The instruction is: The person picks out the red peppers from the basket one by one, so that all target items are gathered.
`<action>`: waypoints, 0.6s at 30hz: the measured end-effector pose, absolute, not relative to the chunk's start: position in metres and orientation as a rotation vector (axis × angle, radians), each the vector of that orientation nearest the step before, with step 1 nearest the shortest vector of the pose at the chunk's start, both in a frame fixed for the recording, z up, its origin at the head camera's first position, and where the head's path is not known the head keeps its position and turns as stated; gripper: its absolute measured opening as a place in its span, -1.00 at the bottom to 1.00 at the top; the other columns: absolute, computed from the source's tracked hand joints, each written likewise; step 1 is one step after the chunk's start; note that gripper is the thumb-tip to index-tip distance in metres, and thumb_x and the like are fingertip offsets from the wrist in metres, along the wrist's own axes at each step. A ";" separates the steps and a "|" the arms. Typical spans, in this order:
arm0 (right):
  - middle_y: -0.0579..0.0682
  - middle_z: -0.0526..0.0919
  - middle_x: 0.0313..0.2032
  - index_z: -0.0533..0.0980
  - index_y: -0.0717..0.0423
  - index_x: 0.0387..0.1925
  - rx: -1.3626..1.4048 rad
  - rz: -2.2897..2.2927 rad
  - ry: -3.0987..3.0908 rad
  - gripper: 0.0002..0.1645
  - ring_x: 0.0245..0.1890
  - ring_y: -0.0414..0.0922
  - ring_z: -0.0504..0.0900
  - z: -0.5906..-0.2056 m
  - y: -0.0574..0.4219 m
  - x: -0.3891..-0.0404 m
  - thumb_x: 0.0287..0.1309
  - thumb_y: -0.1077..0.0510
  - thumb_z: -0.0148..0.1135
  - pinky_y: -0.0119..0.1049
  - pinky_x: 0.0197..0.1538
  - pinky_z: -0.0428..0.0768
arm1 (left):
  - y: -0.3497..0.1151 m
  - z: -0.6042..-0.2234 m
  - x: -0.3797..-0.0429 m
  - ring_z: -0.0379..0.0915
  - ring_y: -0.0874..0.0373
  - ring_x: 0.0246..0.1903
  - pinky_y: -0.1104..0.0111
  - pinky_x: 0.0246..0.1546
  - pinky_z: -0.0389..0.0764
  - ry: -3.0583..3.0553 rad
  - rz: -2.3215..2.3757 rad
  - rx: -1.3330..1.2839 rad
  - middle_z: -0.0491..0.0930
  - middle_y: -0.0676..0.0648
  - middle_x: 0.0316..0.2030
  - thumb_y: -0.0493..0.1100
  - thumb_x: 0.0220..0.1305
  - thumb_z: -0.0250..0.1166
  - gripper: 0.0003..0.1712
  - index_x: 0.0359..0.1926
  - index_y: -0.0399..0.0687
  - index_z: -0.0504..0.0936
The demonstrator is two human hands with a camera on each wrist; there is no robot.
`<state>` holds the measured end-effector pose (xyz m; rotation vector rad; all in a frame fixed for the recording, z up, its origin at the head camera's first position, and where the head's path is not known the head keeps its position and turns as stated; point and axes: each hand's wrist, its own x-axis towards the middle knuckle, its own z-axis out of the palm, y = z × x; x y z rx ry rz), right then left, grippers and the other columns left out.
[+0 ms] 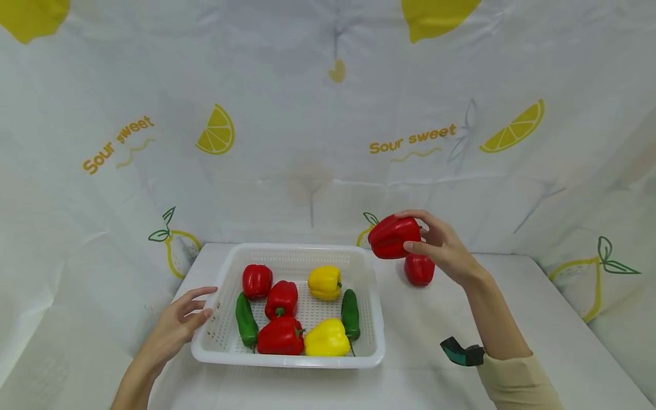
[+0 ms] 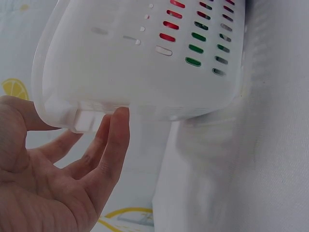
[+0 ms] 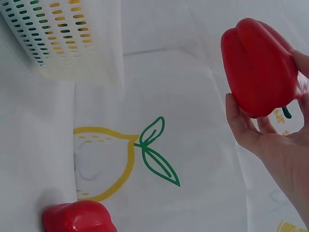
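A red bell pepper (image 1: 394, 236) is raised above the table's back part, right of the basket. My right hand (image 1: 443, 247) grips it between thumb and fingers, its green stem (image 3: 287, 112) towards the palm. At the left rim of a white perforated basket (image 1: 381, 341), my left hand (image 1: 176, 327) holds the edge with thumb and fingertips. In the left wrist view the fingers (image 2: 118, 140) touch the outside wall. Inside lie several red bell peppers (image 1: 281, 336), two yellow bell peppers (image 1: 326, 339) and two long green peppers (image 1: 247, 322).
Another red bell pepper (image 1: 419, 270) lies on the white table (image 1: 425, 319) behind the right hand, outside the basket. A white sheet with lemon prints (image 1: 307, 136) hangs behind the table. A dark strap piece (image 1: 461, 352) sticks out at the right sleeve.
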<state>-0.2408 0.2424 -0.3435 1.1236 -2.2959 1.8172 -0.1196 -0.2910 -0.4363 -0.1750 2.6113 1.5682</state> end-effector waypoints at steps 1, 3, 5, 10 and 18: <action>-0.11 0.63 0.26 0.38 0.16 0.47 1.117 1.815 -2.287 -0.26 0.13 -0.12 0.74 -0.344 0.243 -0.241 0.27 0.47 0.21 -0.25 0.04 0.81 | -0.291 -0.436 -0.119 0.74 -0.04 0.06 0.27 -0.18 0.76 2.610 1.568 -0.176 0.62 -0.41 0.28 0.02 0.56 0.34 -0.27 0.60 -0.06 0.35; -0.11 0.62 0.27 0.37 0.17 0.48 1.100 1.823 -2.268 -0.24 0.14 -0.13 0.74 -0.344 0.245 -0.241 0.25 0.48 0.21 -0.26 0.05 0.81 | -0.291 -0.436 -0.119 0.74 -0.04 0.06 0.26 -0.18 0.76 2.608 1.572 -0.175 0.62 -0.41 0.28 0.02 0.56 0.34 -0.27 0.60 -0.06 0.35; -0.09 0.62 0.27 0.36 0.18 0.47 1.084 1.840 -2.241 -0.23 0.14 -0.13 0.75 -0.344 0.246 -0.240 0.24 0.50 0.21 -0.27 0.04 0.81 | -0.291 -0.436 -0.119 0.73 -0.04 0.06 0.26 -0.18 0.76 2.607 1.574 -0.171 0.62 -0.41 0.28 0.02 0.56 0.34 -0.27 0.60 -0.06 0.35; -0.07 0.62 0.27 0.36 0.14 0.44 1.116 1.899 -2.175 -0.23 0.14 -0.14 0.76 -0.343 0.250 -0.238 0.21 0.55 0.16 -0.26 0.04 0.81 | -0.291 -0.437 -0.119 0.73 -0.04 0.06 0.26 -0.17 0.76 2.615 1.571 -0.160 0.63 -0.41 0.28 0.01 0.56 0.33 -0.28 0.59 -0.07 0.35; -0.08 0.55 0.34 0.38 0.11 0.48 1.220 1.968 -2.138 -0.25 0.18 -0.15 0.71 -0.342 0.258 -0.236 0.31 0.55 0.02 -0.26 0.06 0.81 | -0.292 -0.437 -0.120 0.72 -0.03 0.07 0.25 -0.15 0.75 2.608 1.571 -0.166 0.62 -0.40 0.29 0.01 0.57 0.33 -0.28 0.60 -0.06 0.35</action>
